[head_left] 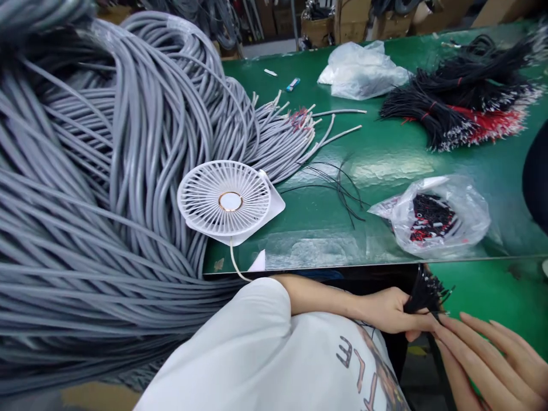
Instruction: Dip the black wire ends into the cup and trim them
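Head camera: the left hand (387, 310) is curling its fingers against the lower end of a black wire bundle (423, 292), which is jutting up just below the near edge of the green tabletop (299, 228). Whether that hand is clamping the bundle, I cannot tell. The right hand (496, 357) is stretching its long fingers toward the left, and the fingertips of both are meeting beside the bundle; what they may be pinching is hidden. Above them, an open clear plastic bag (473, 214) is holding small black and red pieces. A white desk fan (231, 201) is standing beside coiled gray cables (149, 114), and tied black-and-red wire bundles (447, 114) are lying farther back.
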{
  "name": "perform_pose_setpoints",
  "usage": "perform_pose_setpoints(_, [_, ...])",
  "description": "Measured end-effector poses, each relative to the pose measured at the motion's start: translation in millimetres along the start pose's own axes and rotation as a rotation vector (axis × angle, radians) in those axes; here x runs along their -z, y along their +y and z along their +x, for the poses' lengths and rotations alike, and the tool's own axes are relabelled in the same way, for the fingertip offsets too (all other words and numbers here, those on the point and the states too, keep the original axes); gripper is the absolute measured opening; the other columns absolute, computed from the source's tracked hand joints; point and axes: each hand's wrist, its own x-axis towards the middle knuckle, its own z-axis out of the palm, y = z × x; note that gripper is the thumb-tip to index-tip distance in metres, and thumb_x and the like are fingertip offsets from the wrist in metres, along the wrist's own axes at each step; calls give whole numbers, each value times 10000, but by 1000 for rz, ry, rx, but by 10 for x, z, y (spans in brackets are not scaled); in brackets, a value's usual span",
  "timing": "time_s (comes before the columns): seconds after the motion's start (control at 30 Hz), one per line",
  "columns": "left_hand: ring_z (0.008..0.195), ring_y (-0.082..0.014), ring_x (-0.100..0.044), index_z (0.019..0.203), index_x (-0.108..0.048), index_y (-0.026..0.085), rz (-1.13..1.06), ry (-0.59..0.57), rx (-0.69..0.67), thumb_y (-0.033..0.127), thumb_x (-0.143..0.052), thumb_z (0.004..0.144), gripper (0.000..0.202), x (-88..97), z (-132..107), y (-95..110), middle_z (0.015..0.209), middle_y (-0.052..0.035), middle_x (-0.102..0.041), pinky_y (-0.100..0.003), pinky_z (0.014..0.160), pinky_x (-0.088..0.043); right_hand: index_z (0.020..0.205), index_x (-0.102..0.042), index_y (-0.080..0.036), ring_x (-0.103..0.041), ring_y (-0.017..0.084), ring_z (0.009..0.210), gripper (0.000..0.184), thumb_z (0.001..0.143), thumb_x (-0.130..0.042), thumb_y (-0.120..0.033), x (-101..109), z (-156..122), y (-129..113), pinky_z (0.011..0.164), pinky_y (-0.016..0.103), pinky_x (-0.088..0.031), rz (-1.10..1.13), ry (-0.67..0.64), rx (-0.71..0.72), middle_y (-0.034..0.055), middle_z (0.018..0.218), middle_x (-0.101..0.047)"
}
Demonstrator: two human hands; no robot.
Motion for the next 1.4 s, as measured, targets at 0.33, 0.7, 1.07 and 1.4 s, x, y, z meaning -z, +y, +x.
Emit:
perform_pose_setpoints(0.33, [439, -54, -350, 581, -558, 129, -49, 1, 200, 678, -498, 852, 615, -254, -16, 111, 473, 24, -462, -229, 474, -279, 1114, -631, -225, -648, 237, 1000, 324, 838, -645, -56, -114, -205, -420, 1010, 514, -422, -281, 215, -200, 39, 991, -745])
perform_pose_setpoints(0.7, [488, -68, -430, 892, -715, 68, -3, -79, 231, 588, -569, 862, 541, -415, -17, 106, 488, 38, -483, -227, 575, -407, 884, -719, -220, -654, 182, 879, 105, 884, -623, -262, 212, -384, -222, 813, 324, -503, 310, 390, -725, 35, 908, -723])
perform_pose_setpoints(1.07, [421, -53, -347, 885, -704, 64, -75, 14, 262, 596, -603, 836, 543, -374, -54, 116, 428, 70, -420, -231, 530, -375, 618, -644, -164, -532, 119, 592, 275, 808, -657, -361, 166, 226, 30, 596, 252, -405, 475, 273, -793, -9, 596, -607])
perform_pose_setpoints(1.4, [423, -50, -357, 895, -701, 52, -112, 59, 251, 593, -609, 836, 552, -180, -189, 120, 432, 60, -445, -222, 511, -341, 888, -710, -181, -607, 185, 816, 119, 787, -651, -203, 257, 1520, 408, 793, 343, -463, 169, 309, -419, 34, 852, -683])
